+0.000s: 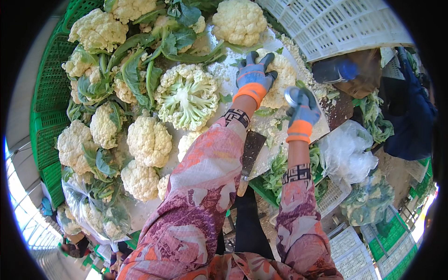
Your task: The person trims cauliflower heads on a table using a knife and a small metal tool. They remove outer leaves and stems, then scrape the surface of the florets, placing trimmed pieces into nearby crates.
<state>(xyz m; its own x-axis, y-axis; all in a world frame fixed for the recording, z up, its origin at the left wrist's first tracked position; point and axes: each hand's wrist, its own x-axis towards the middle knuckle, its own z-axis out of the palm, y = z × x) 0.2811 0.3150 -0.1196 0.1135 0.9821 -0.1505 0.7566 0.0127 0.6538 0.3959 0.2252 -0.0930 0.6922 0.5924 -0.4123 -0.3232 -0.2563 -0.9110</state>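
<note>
My left hand (254,73), in a grey-blue work glove with an orange cuff, is spread over the left side of a trimmed cauliflower head (280,78) and steadies it on the white tabletop (231,63). On the other side of that head, my gloved right hand (303,105) grips a small round metal object (291,96); its exact kind is unclear. To the left of my left hand, a cauliflower (187,96) lies with its cut stem up. A cleaver (253,148) with a wooden handle sits by the near table edge, partly behind my left sleeve.
Leafy and trimmed cauliflowers (148,141) crowd the left side, some in a clear plastic bag (99,210). Green crates (49,115) stand beyond. A white crate (336,24) is at upper right, clear plastic bags (346,150) at right. Crumbs (301,59) litter the table's right edge.
</note>
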